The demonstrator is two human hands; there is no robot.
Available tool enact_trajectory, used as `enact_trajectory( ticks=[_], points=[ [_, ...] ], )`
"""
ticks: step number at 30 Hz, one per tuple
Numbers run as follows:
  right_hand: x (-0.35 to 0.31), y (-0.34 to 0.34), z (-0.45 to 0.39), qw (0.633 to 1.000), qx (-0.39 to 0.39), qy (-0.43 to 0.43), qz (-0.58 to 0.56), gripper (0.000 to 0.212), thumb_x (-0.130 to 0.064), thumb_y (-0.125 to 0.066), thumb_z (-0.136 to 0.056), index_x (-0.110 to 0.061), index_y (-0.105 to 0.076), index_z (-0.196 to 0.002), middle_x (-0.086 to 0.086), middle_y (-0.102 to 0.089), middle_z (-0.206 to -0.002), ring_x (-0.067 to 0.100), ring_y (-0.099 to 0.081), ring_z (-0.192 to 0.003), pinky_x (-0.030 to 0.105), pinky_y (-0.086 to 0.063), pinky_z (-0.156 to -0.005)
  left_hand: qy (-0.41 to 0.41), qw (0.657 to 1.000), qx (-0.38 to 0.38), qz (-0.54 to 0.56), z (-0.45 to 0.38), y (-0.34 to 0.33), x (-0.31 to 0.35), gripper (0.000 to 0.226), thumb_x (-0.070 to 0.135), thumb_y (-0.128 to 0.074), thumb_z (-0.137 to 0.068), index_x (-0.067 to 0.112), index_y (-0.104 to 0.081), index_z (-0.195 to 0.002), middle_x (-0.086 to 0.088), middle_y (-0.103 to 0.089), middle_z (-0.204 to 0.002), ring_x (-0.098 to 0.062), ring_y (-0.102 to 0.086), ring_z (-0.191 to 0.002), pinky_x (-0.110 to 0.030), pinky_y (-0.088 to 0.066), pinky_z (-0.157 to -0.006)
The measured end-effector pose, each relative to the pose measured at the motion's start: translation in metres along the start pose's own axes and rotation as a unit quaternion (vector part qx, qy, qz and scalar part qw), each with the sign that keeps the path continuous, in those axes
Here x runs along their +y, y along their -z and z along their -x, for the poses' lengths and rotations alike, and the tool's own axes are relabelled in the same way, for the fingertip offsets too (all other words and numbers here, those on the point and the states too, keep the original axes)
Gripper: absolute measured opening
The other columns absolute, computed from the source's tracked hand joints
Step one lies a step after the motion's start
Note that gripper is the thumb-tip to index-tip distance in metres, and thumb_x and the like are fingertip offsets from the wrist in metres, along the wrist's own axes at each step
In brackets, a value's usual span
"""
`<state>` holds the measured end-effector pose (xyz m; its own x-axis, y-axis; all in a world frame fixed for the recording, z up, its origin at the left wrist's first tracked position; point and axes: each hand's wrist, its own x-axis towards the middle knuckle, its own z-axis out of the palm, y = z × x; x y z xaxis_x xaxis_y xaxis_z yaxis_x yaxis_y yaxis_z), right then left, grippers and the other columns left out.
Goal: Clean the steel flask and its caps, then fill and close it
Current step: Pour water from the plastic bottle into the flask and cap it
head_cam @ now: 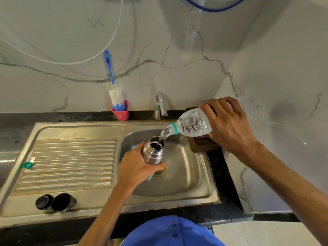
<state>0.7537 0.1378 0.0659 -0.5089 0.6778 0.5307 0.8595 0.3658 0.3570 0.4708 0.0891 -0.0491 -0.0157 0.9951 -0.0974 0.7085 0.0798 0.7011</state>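
Head view looks down on a dark speckled counter point(221, 167) set into a corner of white marble-veined wall point(177, 50), with one stainless steel sink point(186, 174) and its ribbed draining board point(71, 162) to the left. One curved chrome tap point(160, 105) stands at the far edge. One steel flask point(153, 151), cylindrical and brushed, with a threaded open mouth, is held tilted over the basin; the left hand point(136, 167) is wrapped round its body. The right hand point(229, 125) grips one clear, ridged plastic bottle point(193, 125) tipped leftward, water running from its neck into the flask. Two round black caps point(55, 202) sit side by side on the near rim. One green bottle cap point(28, 165) lies at the board's left edge. One blue-handled bottle brush point(115, 96) with white bristles stands in one red cup point(120, 112). One dark wooden board point(204, 145) lies beneath the right hand.
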Motion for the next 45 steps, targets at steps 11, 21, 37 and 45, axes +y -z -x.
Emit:
enact_trajectory(
  ticks=[11,21,37,45],
  points=[
    [0.004,0.001,-0.002,1.0,0.007,-0.004,0.003,0.04,-0.004,-0.069,-0.081,-0.009,-0.062,-0.12,0.01,-0.067,-0.114,0.033,-0.065,-0.1,0.046,-0.044,-0.102,0.0,1.0,0.001,0.003,0.001,-0.002,-0.005,0.062,0.06,-0.094,-0.058,0.048,-0.058,-0.106,0.021,-0.074,-0.095,-0.004,-0.068,-0.086,-0.027,-0.054,-0.078],
    [0.006,0.005,-0.002,1.0,0.002,-0.008,-0.001,0.044,-0.003,-0.069,-0.081,-0.009,-0.061,-0.123,0.011,-0.067,-0.118,0.034,-0.064,-0.103,0.046,-0.042,-0.104,-0.001,1.0,-0.005,0.013,0.0,-0.006,-0.011,0.065,0.057,-0.096,-0.058,0.044,-0.063,-0.113,0.021,-0.074,-0.099,-0.001,-0.068,-0.088,-0.027,-0.056,-0.082],
    [0.006,0.005,-0.003,1.0,0.008,-0.003,-0.014,0.04,0.0,-0.057,-0.084,-0.006,-0.062,-0.123,0.013,-0.067,-0.116,0.036,-0.063,-0.099,0.045,-0.044,-0.1,-0.009,1.0,0.004,0.018,-0.002,-0.004,-0.01,0.06,0.054,-0.095,-0.057,0.043,-0.064,-0.107,0.023,-0.072,-0.091,0.005,-0.064,-0.081,-0.025,-0.052,-0.078],
    [0.007,0.006,-0.004,1.0,0.015,0.001,-0.003,0.043,0.002,-0.062,-0.081,-0.006,-0.061,-0.123,0.013,-0.067,-0.115,0.036,-0.064,-0.099,0.045,-0.045,-0.1,-0.011,0.998,-0.004,0.054,-0.004,-0.005,-0.005,0.06,0.034,-0.099,-0.058,0.028,-0.072,-0.11,0.016,-0.075,-0.092,0.006,-0.067,-0.081,-0.005,-0.045,-0.072]
  ],
)
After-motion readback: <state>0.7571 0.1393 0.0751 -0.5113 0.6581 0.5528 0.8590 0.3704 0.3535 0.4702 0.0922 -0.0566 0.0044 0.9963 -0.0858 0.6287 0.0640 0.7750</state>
